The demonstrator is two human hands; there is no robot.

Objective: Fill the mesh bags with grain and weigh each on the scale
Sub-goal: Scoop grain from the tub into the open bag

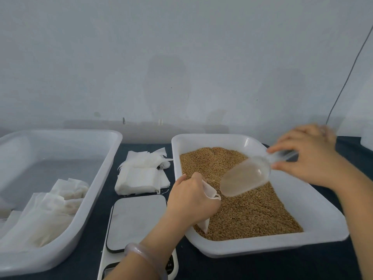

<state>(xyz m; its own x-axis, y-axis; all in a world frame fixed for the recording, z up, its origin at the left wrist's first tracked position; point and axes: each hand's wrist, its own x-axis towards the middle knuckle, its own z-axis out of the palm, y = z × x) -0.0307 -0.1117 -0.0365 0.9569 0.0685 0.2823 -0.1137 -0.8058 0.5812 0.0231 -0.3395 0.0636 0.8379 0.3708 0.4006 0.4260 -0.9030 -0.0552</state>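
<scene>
Fingers (210,207) of the left hand (191,199) are curled round a white mesh bag (211,191), which is gripped near its mouth. The bag is held over the nine o'clock side of the grain tray (282,247), its mouth turned towards three o'clock and its lower corner seen below the hand, against the grain (252,211). A pale bracelet (139,251) is worn on the left wrist.

The right hand (306,158) is raised over the tray's one o'clock corner. The handle of a clear plastic scoop (246,176) is pinched between its thumb and curled fingers. The scoop is tilted, with its open end pointed towards seven o'clock, close to the bag's mouth but apart from it. The hand and scoop are blurred, so whether any grain is carried in the scoop cannot be told.

A white scale (137,221) is set just beside the tray, at its nine o'clock; its plate is bare and its display is partly hidden by the left forearm. At the scale's twelve o'clock a stack of flat empty bags (141,176) is laid on the dark tabletop (262,267). At its nine o'clock stands a large translucent tub (60,253), in which more white bags (50,207) are piled at the near end.
</scene>
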